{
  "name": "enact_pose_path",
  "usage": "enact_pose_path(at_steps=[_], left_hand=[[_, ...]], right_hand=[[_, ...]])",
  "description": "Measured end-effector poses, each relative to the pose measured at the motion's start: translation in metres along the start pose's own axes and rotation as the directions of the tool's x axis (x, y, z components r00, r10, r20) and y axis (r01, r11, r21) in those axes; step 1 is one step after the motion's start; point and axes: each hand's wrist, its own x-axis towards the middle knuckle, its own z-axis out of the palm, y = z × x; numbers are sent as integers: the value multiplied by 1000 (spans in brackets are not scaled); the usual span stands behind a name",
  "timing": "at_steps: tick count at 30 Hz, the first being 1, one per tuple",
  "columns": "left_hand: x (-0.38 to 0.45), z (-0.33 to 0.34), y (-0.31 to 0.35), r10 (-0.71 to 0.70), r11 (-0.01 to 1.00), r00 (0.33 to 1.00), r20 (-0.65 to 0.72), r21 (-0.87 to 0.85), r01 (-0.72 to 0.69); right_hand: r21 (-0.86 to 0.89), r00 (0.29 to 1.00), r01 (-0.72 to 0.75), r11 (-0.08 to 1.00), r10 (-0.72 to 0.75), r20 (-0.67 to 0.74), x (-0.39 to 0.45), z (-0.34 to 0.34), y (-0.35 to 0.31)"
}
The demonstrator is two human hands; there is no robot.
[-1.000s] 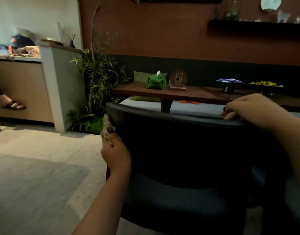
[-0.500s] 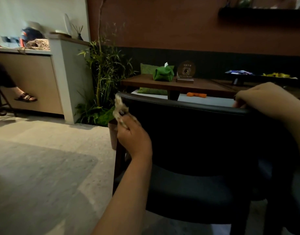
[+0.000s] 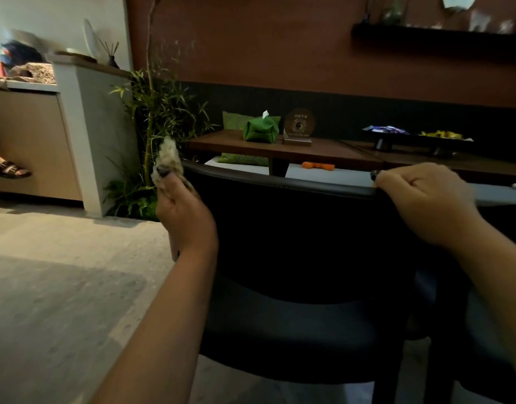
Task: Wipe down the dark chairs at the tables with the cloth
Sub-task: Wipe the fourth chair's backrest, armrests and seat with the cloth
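Observation:
A dark chair (image 3: 294, 234) with a curved backrest stands right in front of me, its back toward me. My left hand (image 3: 183, 211) pinches a small beige cloth (image 3: 167, 157) at the left end of the backrest's top rim. My right hand (image 3: 425, 199) grips the top rim of the backrest further to the right, fingers curled over the edge. The chair's dark seat shows below, between my arms.
Behind the chair is a brown wooden table (image 3: 280, 148) with a green tissue pouch (image 3: 261, 128), a round plaque (image 3: 299, 125) and a dark tray (image 3: 420, 139). A potted plant (image 3: 154, 118) and a white pillar (image 3: 87, 135) stand left. A person's sandalled foot (image 3: 7, 169) shows far left.
My left hand with the cloth has risen from the backrest's left side to its top left corner. My right hand has kept its grip on the rim.

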Motion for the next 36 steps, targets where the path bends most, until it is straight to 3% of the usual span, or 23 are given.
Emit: enact_pose_path(at_steps=[3, 8, 10, 15, 17, 25, 31, 33, 36], left_hand=[[-20, -3, -6, 65, 997, 998, -5, 49, -65], [-49, -18, -35, -136, 986, 991, -20, 97, 137], [-49, -18, -30, -142, 984, 989, -32, 100, 145], [-37, 5, 19, 210, 978, 976, 62, -9, -210], [-38, 8, 17, 237, 971, 969, 73, 24, -240], [-81, -22, -52, -80, 992, 997, 19, 102, 78], [-93, -31, -64, -343, 937, 939, -30, 52, 344], [-105, -30, -57, -268, 962, 963, -3, 41, 268], [-116, -16, -37, -21, 999, 999, 27, -26, 22]], right_hand=[[-19, 998, 40, 999, -40, -44, 1, 3, 3], [-29, 998, 33, 999, -35, -44, 2, 3, 1], [-27, 998, 27, 999, -28, -51, 2, 3, -1], [-7, 998, 25, 1000, -26, -52, 0, 1, -2], [-7, 998, 33, 999, -33, -48, -1, 2, -3], [5, 998, -7, 1000, 7, -59, -1, 2, -6], [33, 998, -69, 997, 70, -9, -1, -1, -12], [34, 998, -60, 998, 61, -29, -3, -1, -11], [41, 997, -50, 998, 52, -53, -4, 0, -11]])
